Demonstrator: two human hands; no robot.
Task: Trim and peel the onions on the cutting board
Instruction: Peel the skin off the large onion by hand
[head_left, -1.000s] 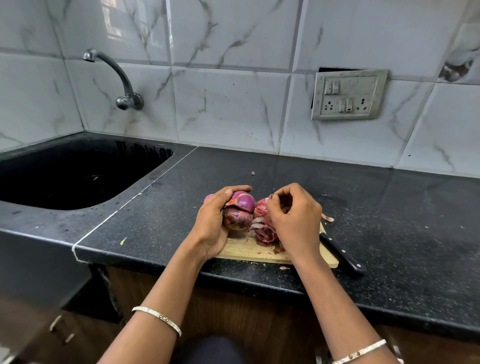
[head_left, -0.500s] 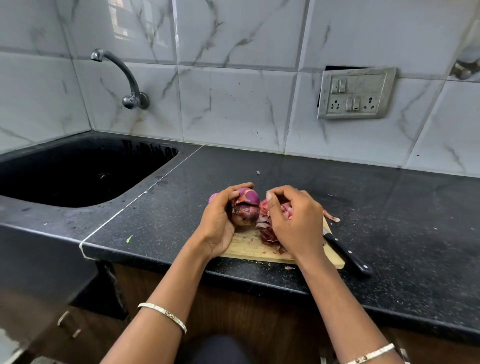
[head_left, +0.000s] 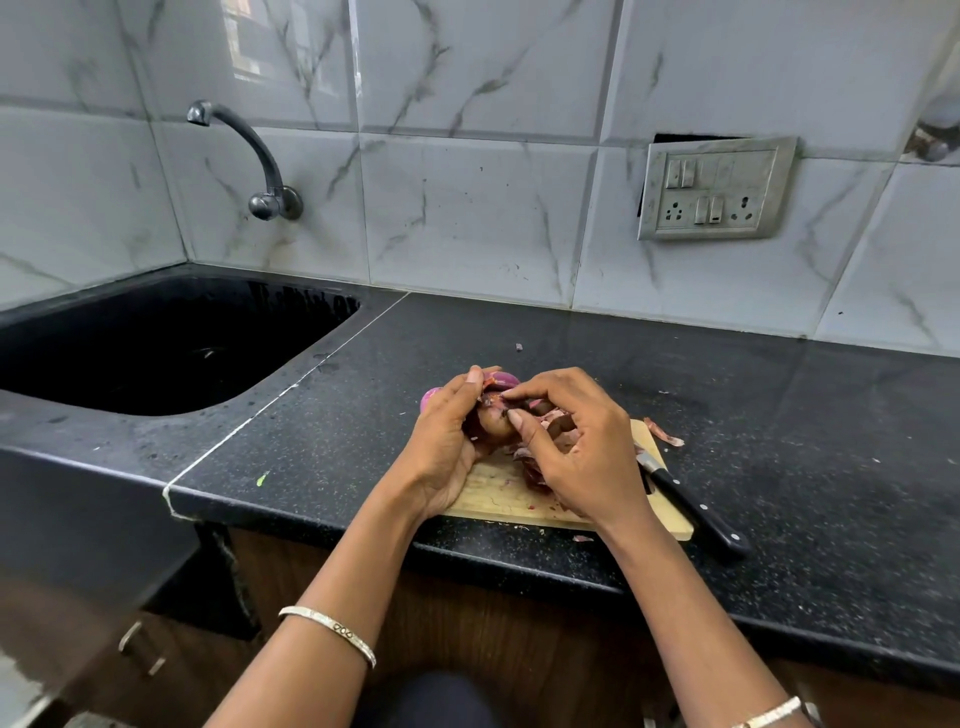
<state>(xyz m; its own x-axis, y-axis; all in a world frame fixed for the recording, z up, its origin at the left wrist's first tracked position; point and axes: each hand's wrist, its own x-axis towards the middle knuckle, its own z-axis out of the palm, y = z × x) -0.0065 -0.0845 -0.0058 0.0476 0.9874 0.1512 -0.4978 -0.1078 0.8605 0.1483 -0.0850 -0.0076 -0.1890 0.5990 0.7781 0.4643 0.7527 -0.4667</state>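
Note:
A wooden cutting board (head_left: 498, 496) lies at the counter's front edge. My left hand (head_left: 447, 441) grips a brown-skinned onion (head_left: 493, 427) above the board's far left part. My right hand (head_left: 576, 441) pinches the dry skin at the top of that onion with thumb and forefinger. A peeled purple onion (head_left: 501, 378) shows just behind my left fingers, and another purple bit (head_left: 430, 398) peeks out at the left. Loose purple peels (head_left: 535, 467) are heaped on the board under my right hand.
A black-handled knife (head_left: 691, 506) lies along the board's right edge, handle toward me. A peel scrap (head_left: 665, 432) rests on the black counter (head_left: 779, 441) beyond it. A black sink (head_left: 156, 353) with a wall tap (head_left: 249, 156) sits at left. A switch plate (head_left: 717, 189) is on the tiled wall.
My right hand has moved left from the peel heap onto the onion in my left hand and now pinches its skin. The left hand keeps its grip.

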